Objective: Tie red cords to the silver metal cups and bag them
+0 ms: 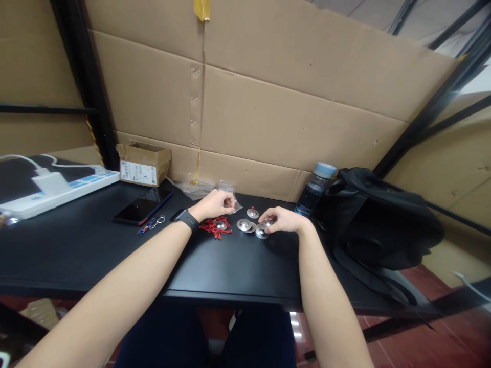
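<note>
My left hand, with a dark watch on its wrist, is closed above the table, its fingertips pinched beside a clear plastic bag. A bit of red shows at those fingertips, too small to name. Below it lies a tangle of red cords with a silvery disc among them. The fingers of my right hand are closed on a small metal cymbal, on top of a stack. To its left is another pile of cymbals; behind sits one cymbal with a red cord knob.
A phone and a keyring lie left of my hands. Beyond them are a small cardboard box and a white power strip. A bottle and a black backpack stand at right. Cardboard walls the back.
</note>
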The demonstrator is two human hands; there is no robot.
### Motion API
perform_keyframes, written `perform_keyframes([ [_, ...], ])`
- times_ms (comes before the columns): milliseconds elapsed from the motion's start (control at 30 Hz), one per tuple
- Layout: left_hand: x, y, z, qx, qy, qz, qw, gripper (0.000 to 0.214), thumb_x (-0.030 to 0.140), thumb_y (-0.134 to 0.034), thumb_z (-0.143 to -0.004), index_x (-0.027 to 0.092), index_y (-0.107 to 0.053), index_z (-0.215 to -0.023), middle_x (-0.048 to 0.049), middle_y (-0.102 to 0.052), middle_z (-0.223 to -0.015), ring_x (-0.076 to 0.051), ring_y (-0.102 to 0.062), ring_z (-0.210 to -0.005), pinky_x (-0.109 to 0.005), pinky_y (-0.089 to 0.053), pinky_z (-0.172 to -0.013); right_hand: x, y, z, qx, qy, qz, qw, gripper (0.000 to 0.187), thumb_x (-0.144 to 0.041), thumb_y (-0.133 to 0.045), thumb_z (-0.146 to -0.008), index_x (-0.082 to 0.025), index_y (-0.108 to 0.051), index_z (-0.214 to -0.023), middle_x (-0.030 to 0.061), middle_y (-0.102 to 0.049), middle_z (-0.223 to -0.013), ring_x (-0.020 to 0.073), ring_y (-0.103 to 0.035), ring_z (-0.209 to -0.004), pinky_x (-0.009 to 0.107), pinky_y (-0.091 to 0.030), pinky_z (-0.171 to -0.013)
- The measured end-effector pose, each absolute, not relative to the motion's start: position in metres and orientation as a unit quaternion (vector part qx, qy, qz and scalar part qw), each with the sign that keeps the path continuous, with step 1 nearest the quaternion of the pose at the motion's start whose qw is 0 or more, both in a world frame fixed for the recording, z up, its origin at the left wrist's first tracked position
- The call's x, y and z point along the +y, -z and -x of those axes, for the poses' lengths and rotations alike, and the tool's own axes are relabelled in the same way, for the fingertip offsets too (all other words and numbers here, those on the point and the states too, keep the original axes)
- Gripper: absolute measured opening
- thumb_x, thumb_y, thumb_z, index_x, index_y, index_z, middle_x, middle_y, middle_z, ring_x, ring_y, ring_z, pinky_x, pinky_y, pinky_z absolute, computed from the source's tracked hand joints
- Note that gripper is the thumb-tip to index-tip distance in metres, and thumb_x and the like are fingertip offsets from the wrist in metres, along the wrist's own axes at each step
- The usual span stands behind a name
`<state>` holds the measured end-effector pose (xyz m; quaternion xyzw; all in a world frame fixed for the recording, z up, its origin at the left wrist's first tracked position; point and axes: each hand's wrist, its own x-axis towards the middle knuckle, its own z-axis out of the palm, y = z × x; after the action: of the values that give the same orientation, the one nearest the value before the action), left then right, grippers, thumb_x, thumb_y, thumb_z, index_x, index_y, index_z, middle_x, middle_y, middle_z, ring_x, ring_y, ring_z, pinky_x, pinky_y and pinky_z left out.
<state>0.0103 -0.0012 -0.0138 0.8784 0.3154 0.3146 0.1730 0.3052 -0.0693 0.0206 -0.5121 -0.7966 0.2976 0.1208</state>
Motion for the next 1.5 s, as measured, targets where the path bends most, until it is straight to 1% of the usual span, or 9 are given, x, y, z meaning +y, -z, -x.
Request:
perform_keyframes([
  [133, -0.002, 0.012, -0.012, 0.316, -0.337, -0.869, 0.179, 0.014, 0.03, -0.076, -0.078, 0.018, -0.069, -0.076, -0.0003, -0.075, -0.075, -0.015, -0.067, -0.069, -0.023, -0.047, -0.067, -0.066, -0.02, -0.31, -0.798, -0.337, 0.452, 0.213, 0.051, -0.031, -0.078, -0.075, -0.023, -0.072, -0.124, 0.0017, -0.067, -0.095, 0.018, -0.062, -0.084, 0.031, -0.051, -0.081],
  [300, -0.008, 0.008, -0.021, 0.3, -0.399, -0.827, 0.26, 0.02, 0.034, -0.078, -0.08, 0.019, -0.075, -0.092, -0.0019, -0.079, -0.084, -0.018, -0.072, -0.079, -0.027, -0.052, -0.076, -0.061, -0.017, -0.303, -0.769, -0.296, 0.418, 0.383, 0.055, -0.036, -0.077, -0.082, -0.028, -0.064, -0.136, 0.0042, -0.062, -0.112, 0.0204, -0.059, -0.1, 0.036, -0.048, -0.095],
  [400, -0.014, 0.003, -0.027, 0.313, -0.42, -0.811, 0.26, 0.023, 0.038, -0.074, -0.084, 0.021, -0.079, -0.099, -0.0034, -0.081, -0.093, -0.021, -0.073, -0.086, -0.031, -0.053, -0.081, -0.059, -0.013, -0.294, -0.756, -0.3, 0.392, 0.431, 0.048, -0.037, -0.071, -0.089, -0.031, -0.063, -0.136, 0.0048, -0.061, -0.124, 0.0223, -0.056, -0.116, 0.037, -0.044, -0.103],
  [633, -0.024, 0.001, -0.038, 0.319, -0.44, -0.801, 0.25, 0.031, 0.043, -0.063, -0.093, 0.021, -0.082, -0.103, -0.0048, -0.081, -0.106, -0.025, -0.075, -0.097, -0.034, -0.054, -0.089, -0.055, -0.003, -0.269, -0.703, -0.374, 0.372, 0.478, 0.043, -0.041, -0.072, -0.088, -0.031, -0.059, -0.128, 0.0024, -0.058, -0.113, 0.0168, -0.064, -0.096, 0.031, -0.054, -0.087],
  [800, -0.025, 0.001, -0.038, 0.338, -0.469, -0.787, 0.217, 0.021, 0.035, -0.069, -0.089, 0.022, -0.083, -0.097, -0.0044, -0.081, -0.1, -0.025, -0.075, -0.093, -0.034, -0.055, -0.087, -0.058, -0.002, -0.256, -0.704, -0.363, 0.356, 0.496, 0.048, -0.036, -0.081, -0.079, -0.028, -0.065, -0.124, 0.0046, -0.062, -0.117, 0.0198, -0.067, -0.101, 0.036, -0.056, -0.095],
  [967, -0.02, 0.005, -0.039, 0.34, -0.485, -0.766, 0.249, 0.014, 0.031, -0.076, -0.081, 0.021, -0.082, -0.089, -0.0036, -0.081, -0.089, -0.022, -0.074, -0.083, -0.032, -0.055, -0.081, -0.058, 0.001, -0.248, -0.707, -0.366, 0.359, 0.487, 0.052, -0.035, -0.085, -0.075, -0.026, -0.066, -0.123, 0.0068, -0.065, -0.12, 0.022, -0.069, -0.102, 0.038, -0.058, -0.094],
  [1100, -0.016, 0.008, -0.039, 0.324, -0.491, -0.757, 0.285, 0.019, 0.032, -0.076, -0.081, 0.019, -0.08, -0.095, -0.0047, -0.081, -0.092, -0.021, -0.074, -0.086, -0.031, -0.056, -0.081, -0.056, 0.006, -0.243, -0.704, -0.374, 0.354, 0.489, 0.051, -0.034, -0.085, -0.074, -0.026, -0.066, -0.121, 0.007, -0.067, -0.119, 0.0226, -0.07, -0.104, 0.038, -0.06, -0.093],
  [1300, -0.016, 0.01, -0.04, 0.307, -0.458, -0.799, 0.238, 0.014, 0.028, -0.067, -0.086, 0.02, -0.077, -0.092, -0.0027, -0.078, -0.09, -0.02, -0.071, -0.085, -0.031, -0.052, -0.082, -0.054, 0.009, -0.238, -0.695, -0.367, 0.372, 0.494, 0.052, -0.036, -0.087, -0.072, -0.024, -0.065, -0.117, 0.008, -0.068, -0.119, 0.023, -0.072, -0.1, 0.036, -0.062, -0.086],
  [1500, -0.013, 0.017, -0.044, 0.323, -0.474, -0.796, 0.194, 0.011, 0.025, -0.067, -0.085, 0.02, -0.076, -0.088, -0.0069, -0.07, -0.104, -0.023, -0.066, -0.101, -0.037, -0.049, -0.095, -0.054, 0.01, -0.234, -0.673, -0.358, 0.386, 0.519, 0.055, -0.035, -0.091, -0.065, -0.023, -0.064, -0.112, 0.0074, -0.071, -0.114, 0.0225, -0.074, -0.096, 0.037, -0.063, -0.085],
])
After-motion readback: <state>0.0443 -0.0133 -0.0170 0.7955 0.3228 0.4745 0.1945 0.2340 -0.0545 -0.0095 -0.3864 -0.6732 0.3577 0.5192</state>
